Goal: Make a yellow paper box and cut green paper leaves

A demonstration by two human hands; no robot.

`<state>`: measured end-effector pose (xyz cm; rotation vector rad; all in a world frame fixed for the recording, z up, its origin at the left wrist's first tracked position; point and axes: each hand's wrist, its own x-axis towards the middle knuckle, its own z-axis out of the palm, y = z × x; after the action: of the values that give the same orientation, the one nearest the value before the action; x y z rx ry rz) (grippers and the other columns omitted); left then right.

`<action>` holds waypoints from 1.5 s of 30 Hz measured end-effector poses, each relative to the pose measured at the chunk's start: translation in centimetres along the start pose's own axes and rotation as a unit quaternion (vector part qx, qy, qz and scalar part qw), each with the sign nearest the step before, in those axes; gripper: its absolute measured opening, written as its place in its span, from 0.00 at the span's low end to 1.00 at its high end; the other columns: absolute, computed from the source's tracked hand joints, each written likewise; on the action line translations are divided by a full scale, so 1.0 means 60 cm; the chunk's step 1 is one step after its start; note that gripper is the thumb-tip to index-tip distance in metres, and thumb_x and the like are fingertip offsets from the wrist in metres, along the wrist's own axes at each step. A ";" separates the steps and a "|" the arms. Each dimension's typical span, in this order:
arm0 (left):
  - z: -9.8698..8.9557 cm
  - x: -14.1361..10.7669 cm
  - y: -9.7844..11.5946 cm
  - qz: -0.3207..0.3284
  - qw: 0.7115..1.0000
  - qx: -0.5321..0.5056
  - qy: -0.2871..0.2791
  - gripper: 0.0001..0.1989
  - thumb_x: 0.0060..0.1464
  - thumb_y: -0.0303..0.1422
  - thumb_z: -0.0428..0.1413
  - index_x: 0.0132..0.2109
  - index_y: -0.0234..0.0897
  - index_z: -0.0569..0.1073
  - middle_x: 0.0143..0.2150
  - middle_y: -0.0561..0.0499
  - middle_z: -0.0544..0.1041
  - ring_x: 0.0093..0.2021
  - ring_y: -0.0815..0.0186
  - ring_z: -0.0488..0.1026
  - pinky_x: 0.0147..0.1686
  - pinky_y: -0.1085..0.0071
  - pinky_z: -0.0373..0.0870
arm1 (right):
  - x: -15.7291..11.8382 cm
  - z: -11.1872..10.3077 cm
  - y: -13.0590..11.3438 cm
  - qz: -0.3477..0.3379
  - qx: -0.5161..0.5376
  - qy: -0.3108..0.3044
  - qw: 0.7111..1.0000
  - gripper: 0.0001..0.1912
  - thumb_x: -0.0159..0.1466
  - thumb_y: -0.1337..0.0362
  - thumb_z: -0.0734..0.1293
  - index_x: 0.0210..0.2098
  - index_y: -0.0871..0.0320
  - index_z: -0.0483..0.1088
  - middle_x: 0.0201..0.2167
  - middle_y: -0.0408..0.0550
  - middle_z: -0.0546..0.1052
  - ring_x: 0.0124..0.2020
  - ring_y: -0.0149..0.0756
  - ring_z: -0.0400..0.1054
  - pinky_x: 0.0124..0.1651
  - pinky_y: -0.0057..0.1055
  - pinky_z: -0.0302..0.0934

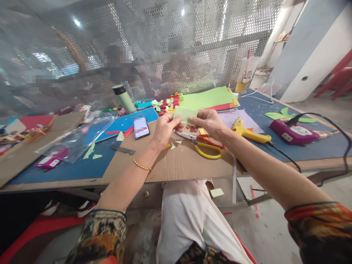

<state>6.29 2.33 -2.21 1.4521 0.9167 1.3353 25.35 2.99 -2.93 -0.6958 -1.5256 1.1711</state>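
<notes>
Both hands hold a small light green paper piece (184, 114) above the cardboard. My left hand (166, 127) pinches its left side, with the thumb on the paper's front. On its right side, my right hand (205, 122) grips it with thumb and fingers. Scissors with yellow and red handles (208, 150) lie on the cardboard (176, 165) just below my right hand. Small green scraps (178, 142) are scattered near the blades. A phone (141, 127) lies left of my left hand.
A yellow glue gun (250, 134) and a purple power socket (294, 132) with cables lie at the right. Green sheets (209, 98), a green bottle (124, 99) and a drink cup (246, 75) stand or lie along the back. A metal blade (122, 149) lies left.
</notes>
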 end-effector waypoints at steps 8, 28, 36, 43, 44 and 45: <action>0.000 -0.001 0.007 0.014 0.997 0.052 -0.052 0.17 0.58 0.29 0.70 0.25 0.36 0.73 0.21 0.55 0.72 0.20 0.74 0.65 0.22 0.74 0.60 | 0.004 -0.007 -0.004 -0.013 -0.055 0.002 0.998 0.36 0.46 0.30 0.83 0.26 0.58 0.78 0.21 0.42 0.73 0.23 0.28 0.63 0.24 0.27 0.58; 0.009 -0.005 0.006 0.007 0.999 0.031 -0.027 0.27 0.57 0.47 0.74 0.24 0.38 0.70 0.15 0.55 0.70 0.16 0.73 0.64 0.20 0.73 0.57 | 0.004 -0.001 0.005 -0.053 -0.049 0.060 0.996 0.27 0.53 0.38 0.82 0.27 0.56 0.79 0.25 0.44 0.75 0.27 0.32 0.63 0.29 0.32 0.63; -0.010 0.016 0.002 -0.051 0.997 -0.059 -0.021 0.20 0.59 0.40 0.74 0.30 0.37 0.73 0.21 0.54 0.76 0.21 0.68 0.77 0.21 0.74 0.66 | 0.012 -0.024 -0.023 -0.111 -0.192 0.041 0.974 0.32 0.67 0.32 0.70 0.27 0.56 0.74 0.25 0.45 0.76 0.27 0.32 0.68 0.34 0.32 0.65; -0.008 0.012 0.016 -0.121 0.977 -0.175 -0.023 0.10 0.63 0.31 0.71 0.36 0.34 0.78 0.30 0.50 0.85 0.26 0.67 0.83 0.27 0.75 0.76 | -0.042 -0.055 -0.073 0.026 -0.601 -0.175 0.779 0.13 0.71 0.64 0.69 0.30 0.56 0.81 0.30 0.49 0.83 0.30 0.35 0.73 0.34 0.32 0.59; -0.007 0.012 0.017 -0.126 0.974 -0.187 -0.025 0.10 0.64 0.30 0.70 0.36 0.34 0.78 0.30 0.50 0.85 0.26 0.68 0.83 0.27 0.75 0.76 | -0.059 -0.049 -0.076 0.047 -0.640 -0.181 0.745 0.15 0.74 0.63 0.67 0.32 0.57 0.81 0.33 0.53 0.84 0.33 0.38 0.76 0.34 0.33 0.58; -0.007 0.011 0.019 -0.130 0.972 -0.197 -0.027 0.10 0.64 0.30 0.70 0.36 0.35 0.78 0.30 0.50 0.85 0.26 0.68 0.83 0.27 0.75 0.76 | -0.076 -0.040 -0.078 0.066 -0.663 -0.188 0.722 0.16 0.76 0.61 0.66 0.37 0.59 0.83 0.38 0.56 0.85 0.35 0.41 0.78 0.35 0.34 0.59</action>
<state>5.90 2.65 -0.93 1.0212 0.7276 1.1949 29.60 -1.93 -0.39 -1.5549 -2.6556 0.0602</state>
